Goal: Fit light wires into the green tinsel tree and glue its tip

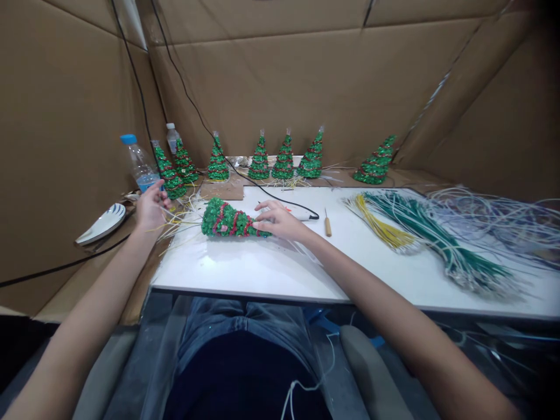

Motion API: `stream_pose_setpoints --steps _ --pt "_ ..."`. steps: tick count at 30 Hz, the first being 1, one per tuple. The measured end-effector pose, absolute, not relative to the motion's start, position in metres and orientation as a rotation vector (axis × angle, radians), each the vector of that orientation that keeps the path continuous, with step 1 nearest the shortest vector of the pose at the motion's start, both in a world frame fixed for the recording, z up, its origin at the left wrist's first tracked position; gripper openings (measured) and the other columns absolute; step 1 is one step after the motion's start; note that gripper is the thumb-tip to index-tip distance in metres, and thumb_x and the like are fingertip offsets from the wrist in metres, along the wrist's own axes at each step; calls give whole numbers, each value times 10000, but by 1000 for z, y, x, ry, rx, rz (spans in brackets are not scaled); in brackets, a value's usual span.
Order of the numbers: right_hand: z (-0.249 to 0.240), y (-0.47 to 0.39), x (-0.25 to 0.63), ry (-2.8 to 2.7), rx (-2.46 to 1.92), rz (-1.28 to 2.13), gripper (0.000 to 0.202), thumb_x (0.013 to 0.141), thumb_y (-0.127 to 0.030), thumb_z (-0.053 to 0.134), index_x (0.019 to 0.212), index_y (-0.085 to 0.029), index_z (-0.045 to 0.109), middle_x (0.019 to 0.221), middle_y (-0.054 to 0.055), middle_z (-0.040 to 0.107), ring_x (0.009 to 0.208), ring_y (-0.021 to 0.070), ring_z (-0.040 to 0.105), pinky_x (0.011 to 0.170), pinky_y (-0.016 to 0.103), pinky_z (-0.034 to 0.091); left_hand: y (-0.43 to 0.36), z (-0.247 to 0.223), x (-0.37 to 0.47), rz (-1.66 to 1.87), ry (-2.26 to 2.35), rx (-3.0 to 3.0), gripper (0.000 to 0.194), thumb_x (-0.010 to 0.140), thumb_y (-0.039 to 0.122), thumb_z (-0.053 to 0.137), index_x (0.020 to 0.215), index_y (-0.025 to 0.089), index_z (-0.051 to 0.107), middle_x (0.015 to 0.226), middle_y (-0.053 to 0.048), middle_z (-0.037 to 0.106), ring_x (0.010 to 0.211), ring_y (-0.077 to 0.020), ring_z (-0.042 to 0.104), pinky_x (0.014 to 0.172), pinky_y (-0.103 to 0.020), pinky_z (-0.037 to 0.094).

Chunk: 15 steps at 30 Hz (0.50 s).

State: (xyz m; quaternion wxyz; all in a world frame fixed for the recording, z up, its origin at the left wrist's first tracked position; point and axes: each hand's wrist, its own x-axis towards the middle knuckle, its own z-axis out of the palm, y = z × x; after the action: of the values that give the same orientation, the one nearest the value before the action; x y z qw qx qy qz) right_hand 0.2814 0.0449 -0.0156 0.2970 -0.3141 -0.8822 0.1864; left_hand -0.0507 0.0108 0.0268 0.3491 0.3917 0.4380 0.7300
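Observation:
A green tree with red garland (225, 220) lies on its side on the white board (210, 274), its wide base toward the left and its tip toward the right. My right hand (276, 220) rests on its narrow end, fingers spread over the tip. Loose white and yellow wires (177, 219) fan out from the base. Among these wires is my left hand (152, 206), its fingers curled beside a standing tree (172, 179); whether it grips any wire is too small to tell. A glue gun, partly hidden, lies behind my right hand with its black cord (280, 196).
More small trees (284, 157) stand along the back. A wooden-handled awl (328, 226) lies right of centre. Yellow (385, 224) and green wire bundles (437, 239) lie at right. Bottles (142, 166) and a white dish (102, 224) are at left. Cardboard walls surround the board.

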Motion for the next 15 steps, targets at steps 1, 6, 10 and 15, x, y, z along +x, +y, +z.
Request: stream_pose_setpoints --steps 1,6,10,15 --pt "-16 45 281 -2341 -839 515 320 822 -500 594 804 -217 743 1184 97 553 1207 273 442 1065 496 302 10 31 -53 1986 1112 846 187 762 236 551 929 152 548 526 69 425 437 -53 363 491 -218 302" --pt "-17 48 281 -2332 -862 529 367 840 -526 552 752 -220 735 1164 92 559 1194 276 446 1064 514 299 4 43 -56 2290 1208 913 230 772 250 456 877 113 609 643 12 519 591 -76 451 562 -223 342" --pt "-18 49 280 -2333 -885 514 356 842 -510 551 740 -219 730 1154 96 561 1189 286 444 1063 526 293 -9 41 -54 2413 1249 1658 290 815 316 469 848 120 680 847 -25 634 838 -147 547 723 -293 395" --pt "-17 48 281 -2349 -885 477 348 856 -491 534 753 -224 732 1164 93 558 1182 283 447 1058 518 303 -25 40 -35 2022 1220 2477 247 787 366 585 854 182 735 951 -41 700 936 -207 609 902 -381 423"
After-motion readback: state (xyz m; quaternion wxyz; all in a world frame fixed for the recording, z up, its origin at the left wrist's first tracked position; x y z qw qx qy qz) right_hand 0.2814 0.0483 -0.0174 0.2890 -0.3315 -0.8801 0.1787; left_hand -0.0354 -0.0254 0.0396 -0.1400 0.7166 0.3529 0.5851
